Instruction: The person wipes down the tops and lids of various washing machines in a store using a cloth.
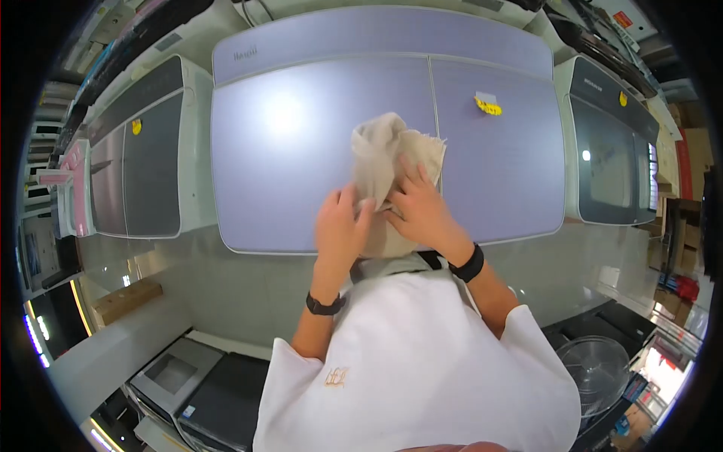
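A crumpled beige cloth [376, 154] is bunched up between my two hands, over the front middle of a lavender washing machine top [301, 181]. My left hand [340, 230] grips the cloth's left side, its thumb and fingers bent against the fabric. On the other side, my right hand [423, 207] holds a fold, with fingers pressed into it. Part of the cloth hangs down below my hands, near my waist. Folds hide some of the fingertips. Each wrist wears a black band.
Darker washing machines flank this one: a grey one [154, 162] at left and another [614, 151] at right. A yellow tag [488, 106] sits on the right lid. Pink-and-white boxes [74, 184] stand far left. Behind me are a black appliance [226, 399] and a clear round lid [593, 374].
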The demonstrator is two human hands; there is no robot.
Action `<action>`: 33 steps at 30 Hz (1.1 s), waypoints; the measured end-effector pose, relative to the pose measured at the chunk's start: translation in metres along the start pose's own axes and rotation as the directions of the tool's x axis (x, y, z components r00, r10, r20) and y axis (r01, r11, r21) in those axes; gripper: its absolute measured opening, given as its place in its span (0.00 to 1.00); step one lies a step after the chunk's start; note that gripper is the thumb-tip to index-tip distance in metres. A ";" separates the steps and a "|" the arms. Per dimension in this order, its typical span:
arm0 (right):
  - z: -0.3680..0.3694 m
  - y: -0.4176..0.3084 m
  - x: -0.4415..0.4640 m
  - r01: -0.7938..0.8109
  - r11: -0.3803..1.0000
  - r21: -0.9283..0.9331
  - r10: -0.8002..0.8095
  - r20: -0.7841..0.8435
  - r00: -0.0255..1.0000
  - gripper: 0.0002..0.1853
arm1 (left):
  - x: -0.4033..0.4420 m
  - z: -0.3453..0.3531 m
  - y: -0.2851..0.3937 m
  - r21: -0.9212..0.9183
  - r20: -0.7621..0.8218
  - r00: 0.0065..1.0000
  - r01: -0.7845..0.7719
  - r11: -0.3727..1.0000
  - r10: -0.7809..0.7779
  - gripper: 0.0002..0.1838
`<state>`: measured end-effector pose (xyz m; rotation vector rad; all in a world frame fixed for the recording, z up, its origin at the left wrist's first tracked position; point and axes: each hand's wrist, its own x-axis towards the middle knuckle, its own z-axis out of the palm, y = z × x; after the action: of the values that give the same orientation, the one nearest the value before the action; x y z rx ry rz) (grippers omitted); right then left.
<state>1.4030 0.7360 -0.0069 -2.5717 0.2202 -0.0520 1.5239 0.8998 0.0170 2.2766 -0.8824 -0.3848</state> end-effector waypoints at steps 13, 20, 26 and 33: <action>-0.041 0.049 -0.077 -0.059 0.998 -0.026 0.061 0.069 0.996 0.32 | 0.002 0.021 -0.019 0.022 -0.191 0.971 0.149 0.989 -0.142 0.09; -0.059 0.047 -0.044 -0.043 0.969 -0.243 0.053 0.034 0.998 0.34 | 0.003 -0.039 -0.045 -0.175 -0.549 0.742 0.349 0.920 -0.386 0.10; -0.059 -0.018 -0.084 0.088 0.987 -0.131 -0.029 0.400 0.916 0.35 | -0.013 -0.001 -0.026 0.122 -0.440 0.887 -0.095 0.988 0.140 0.21; -0.077 0.048 -0.078 0.077 0.961 -0.265 -0.021 0.208 0.978 0.32 | -0.008 0.038 -0.022 0.344 -0.108 0.993 -0.010 0.939 0.050 0.49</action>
<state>1.3128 0.6687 0.0338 -2.8313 0.0897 0.2391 1.5105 0.8999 -0.0253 2.5690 -0.9855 -0.0864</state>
